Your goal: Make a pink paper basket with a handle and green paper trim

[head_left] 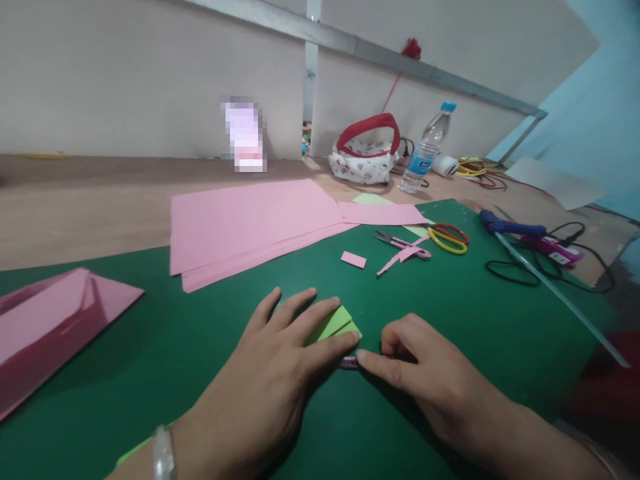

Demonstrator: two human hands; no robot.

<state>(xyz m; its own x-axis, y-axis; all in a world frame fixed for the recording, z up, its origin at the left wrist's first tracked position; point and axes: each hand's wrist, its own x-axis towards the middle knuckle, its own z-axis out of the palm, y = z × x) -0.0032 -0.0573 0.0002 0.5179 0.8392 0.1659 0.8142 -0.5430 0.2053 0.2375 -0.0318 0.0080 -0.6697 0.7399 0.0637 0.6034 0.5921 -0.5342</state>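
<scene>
My left hand lies flat with fingers spread over a folded piece of light green paper, pressing it on the green mat. Most of that paper is hidden under the hand. Just to the right, my right hand has curled fingers, its thumb tip at a small pink-purple tool along the paper's near edge. Much of the tool is covered, so its kind is unclear. More green paper shows under my left forearm. Beyond the hands lie a small pink paper rectangle and pink thread snips with paper scraps on them.
A folded pink paper form is at left. Large pink sheets lie at the back, near yellow-and-red scissors. A blue glue gun with a long glue stick and cables is at right. A bottle and pouch stand behind.
</scene>
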